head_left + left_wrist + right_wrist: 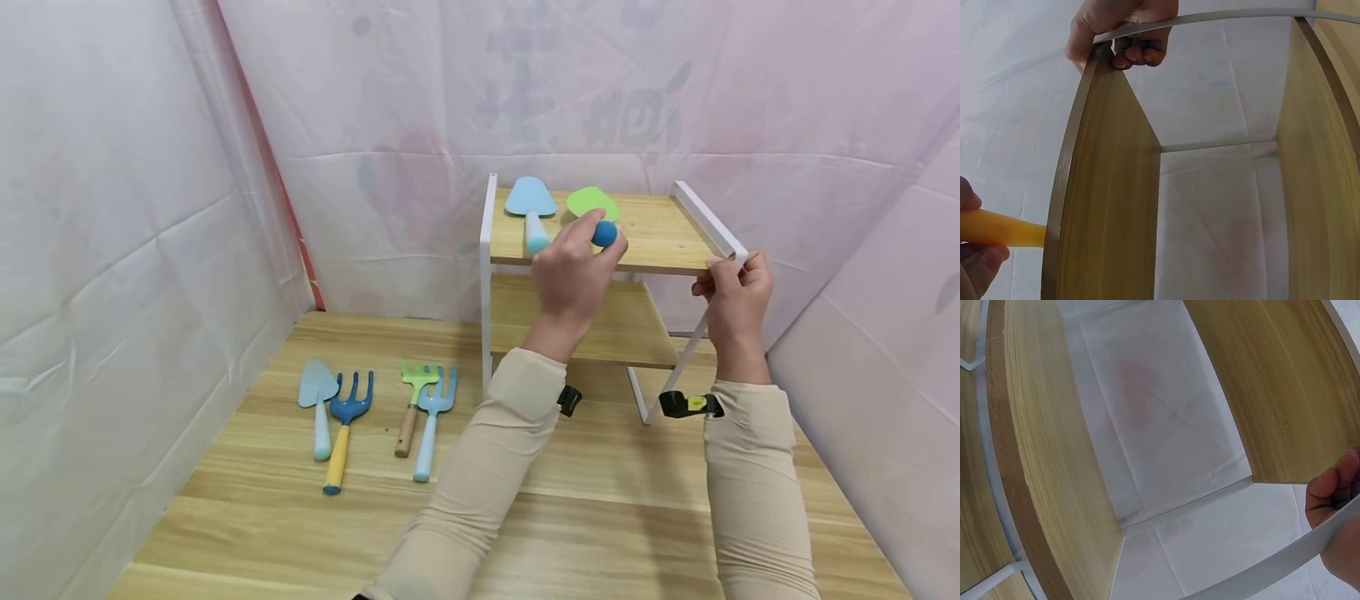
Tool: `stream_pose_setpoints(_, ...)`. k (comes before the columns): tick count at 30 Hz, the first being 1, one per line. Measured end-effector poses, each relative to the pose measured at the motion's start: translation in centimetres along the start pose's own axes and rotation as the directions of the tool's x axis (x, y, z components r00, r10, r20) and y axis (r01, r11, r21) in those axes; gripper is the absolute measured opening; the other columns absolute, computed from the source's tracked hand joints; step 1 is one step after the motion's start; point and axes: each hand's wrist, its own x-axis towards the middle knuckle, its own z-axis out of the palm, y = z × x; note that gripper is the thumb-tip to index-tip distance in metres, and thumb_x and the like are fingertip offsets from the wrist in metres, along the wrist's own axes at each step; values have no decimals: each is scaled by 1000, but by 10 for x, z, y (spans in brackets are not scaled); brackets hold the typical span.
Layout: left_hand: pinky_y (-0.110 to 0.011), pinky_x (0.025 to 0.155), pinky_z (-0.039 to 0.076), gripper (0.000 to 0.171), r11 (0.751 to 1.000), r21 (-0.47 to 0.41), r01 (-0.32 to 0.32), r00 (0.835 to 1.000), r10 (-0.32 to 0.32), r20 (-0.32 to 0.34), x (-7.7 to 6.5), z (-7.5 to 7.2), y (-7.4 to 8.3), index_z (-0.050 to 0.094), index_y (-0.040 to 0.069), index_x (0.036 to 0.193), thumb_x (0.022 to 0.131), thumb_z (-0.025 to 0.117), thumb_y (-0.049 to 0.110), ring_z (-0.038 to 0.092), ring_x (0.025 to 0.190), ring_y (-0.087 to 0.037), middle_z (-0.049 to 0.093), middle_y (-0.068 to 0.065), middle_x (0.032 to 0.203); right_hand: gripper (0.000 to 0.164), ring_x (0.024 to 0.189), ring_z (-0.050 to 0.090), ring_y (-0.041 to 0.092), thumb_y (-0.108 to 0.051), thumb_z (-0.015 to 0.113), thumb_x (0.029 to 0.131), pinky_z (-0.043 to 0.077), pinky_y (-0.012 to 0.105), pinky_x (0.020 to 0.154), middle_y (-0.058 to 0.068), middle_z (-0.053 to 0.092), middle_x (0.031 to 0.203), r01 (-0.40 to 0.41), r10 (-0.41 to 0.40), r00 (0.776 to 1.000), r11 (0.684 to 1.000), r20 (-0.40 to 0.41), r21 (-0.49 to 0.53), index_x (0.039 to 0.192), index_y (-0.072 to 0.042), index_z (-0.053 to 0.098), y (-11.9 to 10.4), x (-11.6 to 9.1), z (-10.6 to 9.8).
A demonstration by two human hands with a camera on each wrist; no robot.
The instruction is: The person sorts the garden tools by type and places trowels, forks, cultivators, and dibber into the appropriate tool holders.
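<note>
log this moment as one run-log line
left hand: holds yellow tool handle | right hand: grips white shelf frame | light-blue trowel: on upper shelf | three hand forks: on table

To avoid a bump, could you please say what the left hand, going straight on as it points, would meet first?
Probably the upper wooden shelf, by the green blade, though depth is unclear.

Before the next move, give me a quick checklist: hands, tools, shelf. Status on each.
1. Left hand holding the yellow handle: ok.
2. Right hand gripping the white frame at its upper front corner: ok.
3. Light blue shovel lying on the top shelf: ok.
4. Light blue shovel clear of the left hand: cannot tell, very close.
5. Green blade joined to the yellow handle: cannot tell, left hand hides it.
6. Green fork and light blue fork apart: not ok, heads overlap in the head view.
</note>
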Motion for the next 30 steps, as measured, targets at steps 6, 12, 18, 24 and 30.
stream_pose_setpoints(6,-12,42,29,20,998,-21,58,998,-57,39,10,6,0,73,5,96,80,67,17,46,48,-5,68,-2,75,14,43,47,16,9,51,82,42,21,41,11,49,63,1,-1,1000,1000,-1,5,76,-1,43,0,0,0)
stream_pose_setpoints(12,-13,44,33,19,996,-21,85,995,-84,58,16,12,0,72,6,96,80,68,17,50,51,-7,67,-2,75,13,43,47,16,10,50,82,42,20,41,12,49,64,1,-1,1000,1000,-9,12,76,0,44,0,1,-1)
stream_pose_setpoints(18,-14,46,36,21,993,5,116,990,-116,83,18,16,3,73,8,97,79,70,18,53,54,-8,69,-1,78,13,43,47,16,10,51,82,42,21,41,12,49,64,-7,7,1000,1000,-9,19,76,0,44,-1,1,-1)
stream_pose_setpoints(24,-13,46,32,15,988,57,142,979,-148,137,21,19,8,72,11,91,80,68,20,48,53,-6,66,4,74,13,43,47,16,10,50,82,42,20,41,12,49,64,1,0,1000,1000,-13,13,76,0,43,0,1,-2)
stream_pose_setpoints(30,-12,46,35,22,970,87,225,951,-238,199,21,24,12,73,11,100,83,68,22,54,55,-6,69,3,84,13,43,47,16,10,50,82,42,20,40,11,49,64,-1,2,1000,1000,-17,22,76,0,43,0,2,-2)
